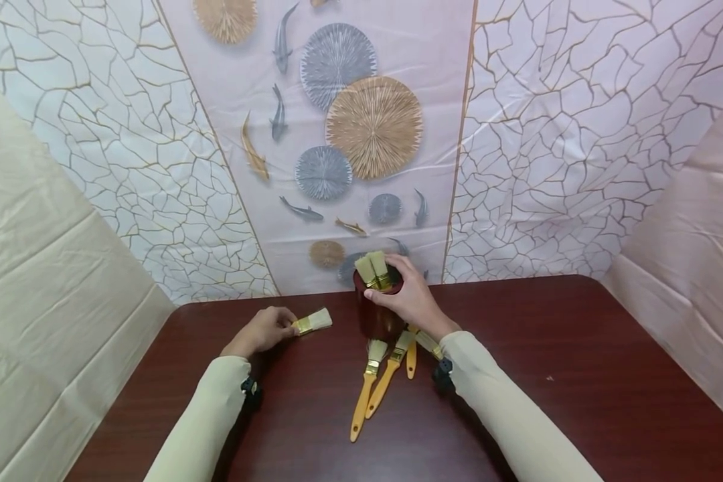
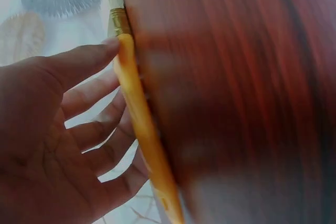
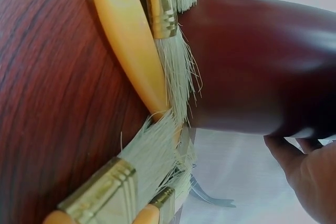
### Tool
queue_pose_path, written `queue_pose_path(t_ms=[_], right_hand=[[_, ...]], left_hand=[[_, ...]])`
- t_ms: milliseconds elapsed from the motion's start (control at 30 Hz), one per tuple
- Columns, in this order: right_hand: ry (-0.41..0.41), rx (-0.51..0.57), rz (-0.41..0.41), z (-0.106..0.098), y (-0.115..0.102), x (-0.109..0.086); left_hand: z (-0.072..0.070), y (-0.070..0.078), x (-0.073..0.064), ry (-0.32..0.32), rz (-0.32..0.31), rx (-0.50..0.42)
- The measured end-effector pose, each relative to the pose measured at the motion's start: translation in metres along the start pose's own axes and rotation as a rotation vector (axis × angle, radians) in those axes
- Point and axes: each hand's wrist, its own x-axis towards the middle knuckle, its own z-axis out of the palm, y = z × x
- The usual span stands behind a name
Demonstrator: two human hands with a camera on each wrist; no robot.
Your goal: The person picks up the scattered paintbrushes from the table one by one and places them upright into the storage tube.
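My left hand (image 1: 265, 331) pinches a paintbrush (image 1: 313, 322) between thumb and fingers, low over the table to the left of a dark red cup (image 1: 373, 321). In the left wrist view, the thumb lies near the top of its yellow handle (image 2: 144, 124), just below the metal band. The cup stands upright with brushes (image 1: 373, 268) in it, pale bristles up. My right hand (image 1: 412, 298) grips the cup near its rim, thumb at the front and fingers round the far side. In the right wrist view, its fingers (image 3: 286, 153) meet the cup's side.
Several loose yellow-handled brushes, among them one paintbrush (image 1: 361, 402) pointing toward the front, lie before the cup and under my right wrist. The dark wooden table (image 1: 554, 415) ends at a patterned cloth backdrop (image 1: 536, 187), with beige cloth (image 1: 42, 321) at both sides.
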Motion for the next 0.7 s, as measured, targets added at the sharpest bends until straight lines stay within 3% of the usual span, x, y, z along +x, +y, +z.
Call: queue_pose_path(t_ms=[167, 433, 700], right_hand=[[0.002, -0.007, 0.002, 0.0, 0.0, 0.001], [0.006, -0.008, -0.006, 0.0, 0.0, 0.002], [0.006, -0.01, -0.001, 0.0, 0.0, 0.0]], left_hand=[[0.004, 0.015, -0.005, -0.036, 0.015, -0.03], [0.011, 0.026, -0.009, -0.081, 0.01, -0.117], [0.017, 0.026, -0.013, -0.052, 0.106, -0.125]])
